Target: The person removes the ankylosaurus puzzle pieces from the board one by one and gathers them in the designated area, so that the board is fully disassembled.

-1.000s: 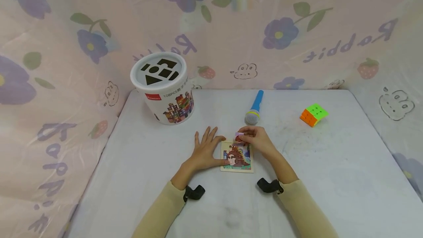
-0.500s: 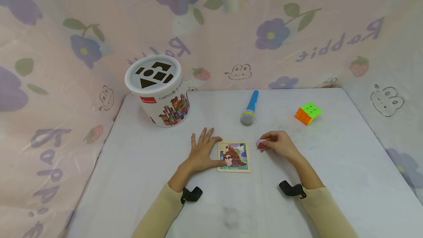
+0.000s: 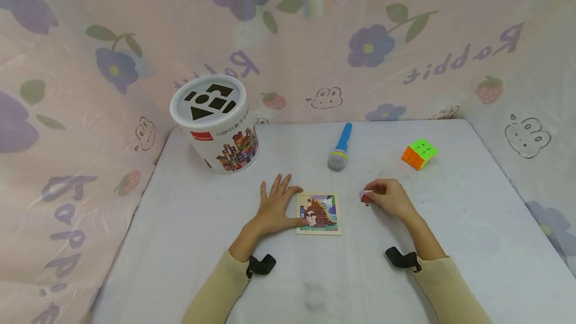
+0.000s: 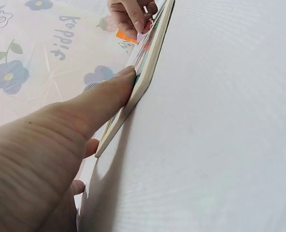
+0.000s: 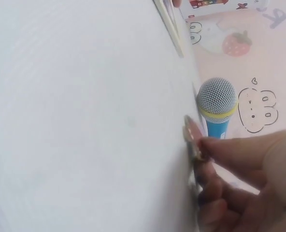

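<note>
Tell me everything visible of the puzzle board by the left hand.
The puzzle board is thin and squarish, with a pale, wood-like frame around a colourful picture of a brown creature with yellow spikes. The picture's upper left looks bare. It lies flat on the white table; the left hand rests its thumb on the lower left.

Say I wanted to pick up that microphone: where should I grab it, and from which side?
Probably by its blue handle, from above, thumb and fingers across it. The microphone lies on its side on the table, its slim, straight handle pointing away from the person; the round head is wider, so likely more awkward to grip.
</note>
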A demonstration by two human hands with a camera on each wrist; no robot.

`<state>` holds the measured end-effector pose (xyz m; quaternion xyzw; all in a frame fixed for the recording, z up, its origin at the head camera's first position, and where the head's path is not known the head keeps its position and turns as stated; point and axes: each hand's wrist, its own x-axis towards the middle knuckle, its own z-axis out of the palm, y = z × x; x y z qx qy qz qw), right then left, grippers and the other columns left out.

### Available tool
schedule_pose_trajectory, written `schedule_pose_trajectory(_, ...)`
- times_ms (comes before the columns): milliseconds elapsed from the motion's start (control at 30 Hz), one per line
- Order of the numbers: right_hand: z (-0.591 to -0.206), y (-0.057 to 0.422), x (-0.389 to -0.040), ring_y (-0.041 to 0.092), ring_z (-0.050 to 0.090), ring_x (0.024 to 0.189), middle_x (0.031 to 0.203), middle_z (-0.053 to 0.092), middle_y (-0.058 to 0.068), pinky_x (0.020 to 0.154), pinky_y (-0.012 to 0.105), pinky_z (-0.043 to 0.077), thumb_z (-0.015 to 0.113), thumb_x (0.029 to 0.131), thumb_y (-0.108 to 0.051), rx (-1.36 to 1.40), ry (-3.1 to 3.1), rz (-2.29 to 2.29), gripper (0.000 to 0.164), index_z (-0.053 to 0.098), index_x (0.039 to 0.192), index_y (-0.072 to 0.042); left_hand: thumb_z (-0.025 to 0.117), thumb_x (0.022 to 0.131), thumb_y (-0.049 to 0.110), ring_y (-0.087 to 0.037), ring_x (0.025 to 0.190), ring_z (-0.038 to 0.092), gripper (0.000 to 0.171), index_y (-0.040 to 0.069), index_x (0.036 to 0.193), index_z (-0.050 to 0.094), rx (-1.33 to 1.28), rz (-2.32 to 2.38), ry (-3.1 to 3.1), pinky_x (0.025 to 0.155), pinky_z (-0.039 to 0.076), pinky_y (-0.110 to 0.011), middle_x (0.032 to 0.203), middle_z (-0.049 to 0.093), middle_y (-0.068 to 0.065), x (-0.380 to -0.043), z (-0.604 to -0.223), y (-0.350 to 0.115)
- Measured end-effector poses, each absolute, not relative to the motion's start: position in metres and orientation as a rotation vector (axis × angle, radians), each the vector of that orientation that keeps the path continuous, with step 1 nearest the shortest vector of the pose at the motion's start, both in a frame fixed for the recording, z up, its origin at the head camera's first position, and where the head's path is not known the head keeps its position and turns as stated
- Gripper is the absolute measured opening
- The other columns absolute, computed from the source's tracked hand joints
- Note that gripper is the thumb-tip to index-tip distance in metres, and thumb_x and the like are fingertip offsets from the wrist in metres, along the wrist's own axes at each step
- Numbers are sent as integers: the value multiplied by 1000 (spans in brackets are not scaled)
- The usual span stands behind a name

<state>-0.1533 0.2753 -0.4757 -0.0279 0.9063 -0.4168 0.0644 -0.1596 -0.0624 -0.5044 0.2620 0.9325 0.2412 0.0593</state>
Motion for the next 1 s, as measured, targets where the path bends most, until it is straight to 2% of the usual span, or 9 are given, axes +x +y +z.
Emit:
schedule_pose_trajectory(233,-475,271,-152,22,53,76,83,64,9,63,29,45,72,88,-3,-51,2795,-1196,16,72,101,5,75,75,66,-34,152,-1,84,23,142,47,786,705,2822,111,-11,-67,166,14,-12,-160,-505,-63)
schedule_pose_trajectory(733,-475,270,-152,26,52,82,90,59,11,70,35,42,75,86,-8,-83,2851,-1105,19,69,102,1,76,75,64,-36,152,0,84,22,142,48,802,731,2817,111,-11,-68,165,14,-14,-161,-503,-63)
schedule_pose_trajectory(867,-472,268,-153,26,51,81,88,56,12,68,35,40,76,85,-10,-109,2878,-1059,21,68,102,0,76,75,64,-36,152,0,84,22,142,48,807,728,2818,111,-11,-68,165,15,-14,-161,-502,-64)
schedule_pose_trajectory(1000,-467,256,-155,24,51,78,90,57,12,64,32,41,75,86,-6,-211,2858,-1127,21,68,104,1,76,75,65,-36,152,0,84,22,142,48,802,717,2813,111,-11,-68,165,14,-14,-161,-502,-64)
